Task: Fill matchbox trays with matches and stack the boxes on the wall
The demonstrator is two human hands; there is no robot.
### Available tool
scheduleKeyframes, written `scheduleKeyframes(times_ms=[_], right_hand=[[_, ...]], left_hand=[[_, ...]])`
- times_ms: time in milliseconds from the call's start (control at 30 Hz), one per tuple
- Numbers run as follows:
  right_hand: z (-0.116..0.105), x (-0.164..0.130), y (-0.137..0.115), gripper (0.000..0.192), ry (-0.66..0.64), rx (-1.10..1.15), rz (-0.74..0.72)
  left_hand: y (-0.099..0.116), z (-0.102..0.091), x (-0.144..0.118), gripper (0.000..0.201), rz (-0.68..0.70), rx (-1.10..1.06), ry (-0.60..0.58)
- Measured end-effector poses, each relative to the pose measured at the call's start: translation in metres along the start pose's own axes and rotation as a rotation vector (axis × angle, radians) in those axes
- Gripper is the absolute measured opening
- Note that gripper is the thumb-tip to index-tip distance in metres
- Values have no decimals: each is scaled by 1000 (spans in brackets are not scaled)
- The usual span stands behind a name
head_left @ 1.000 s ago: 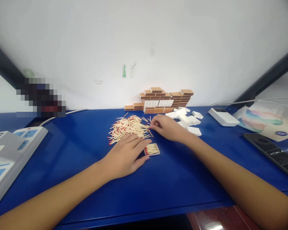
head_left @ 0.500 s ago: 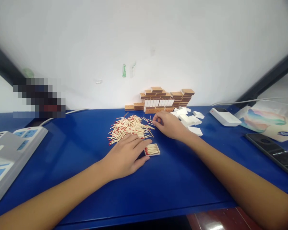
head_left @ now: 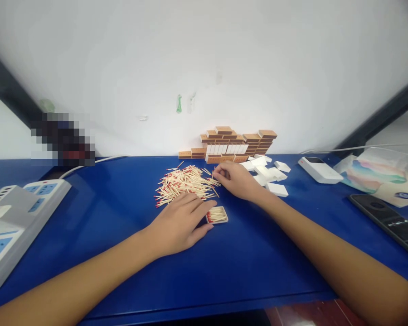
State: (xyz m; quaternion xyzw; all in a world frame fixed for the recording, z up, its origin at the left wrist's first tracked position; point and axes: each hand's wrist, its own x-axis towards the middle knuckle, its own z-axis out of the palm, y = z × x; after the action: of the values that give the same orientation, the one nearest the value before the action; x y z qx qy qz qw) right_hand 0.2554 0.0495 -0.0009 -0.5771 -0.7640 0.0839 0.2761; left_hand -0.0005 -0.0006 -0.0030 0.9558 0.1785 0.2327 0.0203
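A heap of red-tipped matches [head_left: 183,183] lies on the blue table [head_left: 245,258]. In front of it sits a small white tray [head_left: 217,215] partly filled with matches. My left hand [head_left: 178,224] rests flat on the table, its fingertips touching the tray's left end. My right hand [head_left: 234,179] is at the heap's right edge, fingers pinched on a few matches.
Brown matchbox sleeves [head_left: 236,142] are stacked against the white wall, with loose white trays [head_left: 268,174] beside them. A power strip [head_left: 10,217] lies at the left. At the right are a white device [head_left: 319,170], a plastic bag [head_left: 377,174] and a dark phone [head_left: 387,222].
My right hand has shifted slightly back and forth at the heap's right edge, picking at matches. My left hand has stayed on the tray. The view drifted a little.
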Motion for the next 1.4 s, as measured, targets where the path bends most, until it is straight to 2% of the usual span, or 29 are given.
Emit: scheduleKeyframes(times_ms=[100, 200, 433, 567, 833, 933, 1067, 1200, 1400], right_hand=[[3, 11, 0, 16, 57, -16, 152], [5, 19, -2, 21, 34, -40, 270], [5, 16, -1, 25, -26, -80, 287], [-3, 16, 4, 24, -53, -59, 323], [-16, 13, -1, 35, -143, -18, 396], [-14, 12, -2, 33, -139, -22, 399], [-12, 10, -1, 39, -137, -11, 356], [-9, 7, -5, 31, -111, 71, 302], [-8, 0, -21, 25, -145, -6, 195]], left_hand=[[-1, 0, 0, 40, -1, -15, -4], [-1, 0, 0, 40, -3, -26, -9], [-1, 1, 0, 39, 11, -28, -4], [-1, 2, 0, 40, 13, -16, 4], [-1, 0, -1, 40, 12, -20, 0], [-2, -1, -1, 40, 11, -30, 3], [-1, 0, 0, 39, 15, -28, 19], [-1, 1, 0, 40, 6, -31, 8], [-2, 1, 0, 40, 8, -31, -10]])
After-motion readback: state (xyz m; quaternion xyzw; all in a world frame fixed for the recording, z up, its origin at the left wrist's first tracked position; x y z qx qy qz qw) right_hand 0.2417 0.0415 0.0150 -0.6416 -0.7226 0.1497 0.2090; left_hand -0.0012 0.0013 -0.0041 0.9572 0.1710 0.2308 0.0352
